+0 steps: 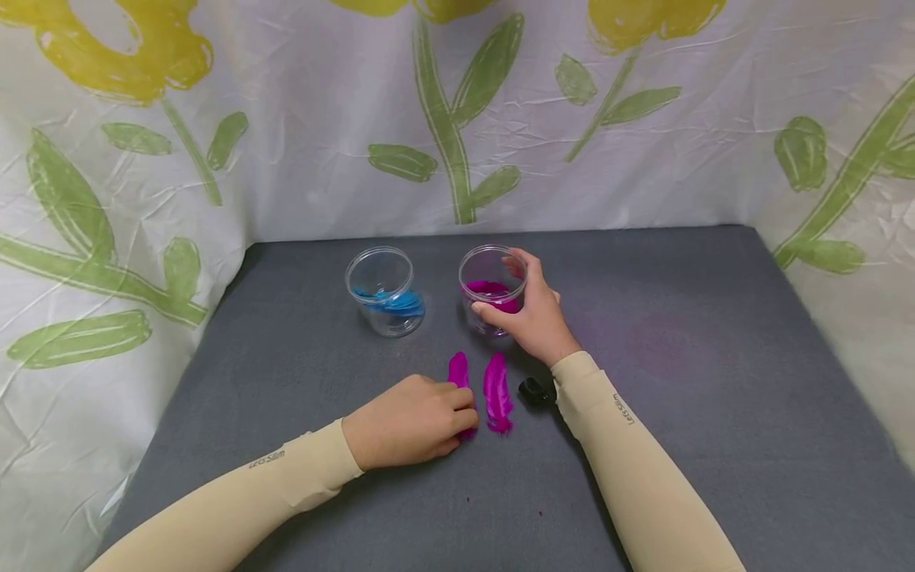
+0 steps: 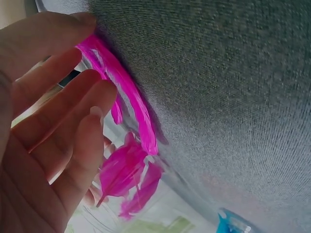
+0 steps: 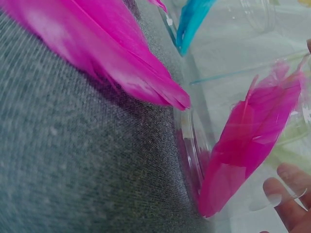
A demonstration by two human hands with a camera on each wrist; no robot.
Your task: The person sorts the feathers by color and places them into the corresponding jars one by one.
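My right hand (image 1: 539, 314) grips a clear plastic jar (image 1: 493, 324) from its right side, thumb in front and fingers behind. Inside it are magenta feathers (image 3: 248, 145). Two more magenta feathers lie on the dark cloth in front: a left feather (image 1: 458, 367) and a right feather (image 1: 497, 389). Over the lower end of the left feather is my left hand (image 1: 411, 421). In the left wrist view a gap shows between thumb and forefinger, with the end of a feather (image 2: 129, 90) there. A second clear jar (image 1: 393, 324) holds blue feathers (image 1: 396, 303).
A small black object (image 1: 534, 392) is beside the right wrist. Grey cloth (image 1: 679, 429) covers the table. Behind and at both sides hangs a white curtain (image 1: 307, 143) painted with yellow flowers. Tiny dark specks lie on the cloth near the front.
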